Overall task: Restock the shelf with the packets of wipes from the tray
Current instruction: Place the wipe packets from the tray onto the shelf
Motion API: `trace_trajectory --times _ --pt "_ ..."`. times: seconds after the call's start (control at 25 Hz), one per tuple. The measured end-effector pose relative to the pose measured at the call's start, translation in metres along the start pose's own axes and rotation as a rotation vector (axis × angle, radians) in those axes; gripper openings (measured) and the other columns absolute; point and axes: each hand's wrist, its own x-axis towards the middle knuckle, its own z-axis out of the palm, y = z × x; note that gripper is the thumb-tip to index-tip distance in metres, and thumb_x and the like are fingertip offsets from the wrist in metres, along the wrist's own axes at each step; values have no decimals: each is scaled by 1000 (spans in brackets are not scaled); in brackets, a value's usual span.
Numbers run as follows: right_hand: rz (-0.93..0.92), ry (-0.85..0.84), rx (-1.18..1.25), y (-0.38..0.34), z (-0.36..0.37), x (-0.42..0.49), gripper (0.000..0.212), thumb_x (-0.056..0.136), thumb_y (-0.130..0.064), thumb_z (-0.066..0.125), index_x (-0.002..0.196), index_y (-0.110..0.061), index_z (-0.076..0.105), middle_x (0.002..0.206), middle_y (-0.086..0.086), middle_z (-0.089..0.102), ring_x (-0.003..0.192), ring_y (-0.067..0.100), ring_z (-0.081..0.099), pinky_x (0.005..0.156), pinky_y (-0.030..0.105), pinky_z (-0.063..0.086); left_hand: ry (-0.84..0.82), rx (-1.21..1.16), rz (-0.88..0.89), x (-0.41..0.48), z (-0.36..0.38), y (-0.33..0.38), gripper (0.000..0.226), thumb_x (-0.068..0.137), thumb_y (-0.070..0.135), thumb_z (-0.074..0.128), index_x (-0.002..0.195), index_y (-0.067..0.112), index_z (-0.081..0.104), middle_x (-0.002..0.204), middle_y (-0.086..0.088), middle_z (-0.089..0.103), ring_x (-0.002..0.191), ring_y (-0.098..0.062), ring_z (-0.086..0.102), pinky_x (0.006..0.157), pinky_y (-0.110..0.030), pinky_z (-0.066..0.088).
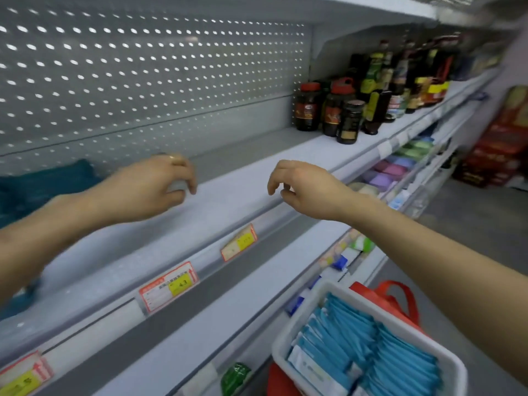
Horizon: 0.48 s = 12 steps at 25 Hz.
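While empty hands (pixel 148 187) overhang shelf (pixel 228 192)

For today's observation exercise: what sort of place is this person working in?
Most likely a shop aisle: price tags clipped along the shelf edge, sauce bottles lined up, and a tray of blue wipes packets.

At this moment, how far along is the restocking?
Little looks done: the shelf ahead is bare apart from blurred teal items at far left. In hand: nothing; the left hand and right hand hover empty over it. Left: the tray holds many blue packets.
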Motion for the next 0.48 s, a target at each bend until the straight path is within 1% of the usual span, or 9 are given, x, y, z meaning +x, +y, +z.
trace_trajectory --times 0.08,0.16,0.24,0.32,0.4,0.48 --pt "74 -28 -13 11 -3 -26 28 91 -6 54 107 -25 67 110 -7 59 89 8 51 80 36 50 23 -80 98 37 21 41 17 88 24 60 101 32 68 117 7 60 105 -17 58 91 -36 47" --pt "155 -57 -28 22 -4 -56 28 91 -7 55 109 -26 66 110 -8 59 89 9 52 79 39 51 17 -171 181 68 42 78 24 84 29 56 104 33 69 115 9 61 106 -15 59 91 -35 49" --pt "235 -69 -43 33 -6 -90 28 89 -8 58 110 -25 65 110 -7 60 89 8 52 80 39 51 1 -230 231 92 62 113 26 85 28 55 107 35 68 115 11 60 106 -13 57 90 -38 50" --pt "330 -92 -56 41 -6 -127 29 88 -8 59 112 -24 65 110 -8 61 88 6 50 80 37 50 -5 -262 280 109 84 143 27 87 25 56 109 34 68 116 11 59 105 -12 55 90 -40 50" --pt "433 -129 -65 46 -1 -166 28 89 -10 59 113 -24 64 109 -8 62 87 8 51 77 35 49 -29 -301 357 119 110 171 29 85 27 53 109 33 67 113 11 59 101 -12 55 89 -39 50" --pt "525 -186 -56 47 14 -205 27 89 -14 59 112 -26 63 107 -8 62 89 14 56 75 34 49 -101 -332 414 121 144 194 25 88 25 57 110 33 67 112 12 59 94 -7 50 86 -36 49"
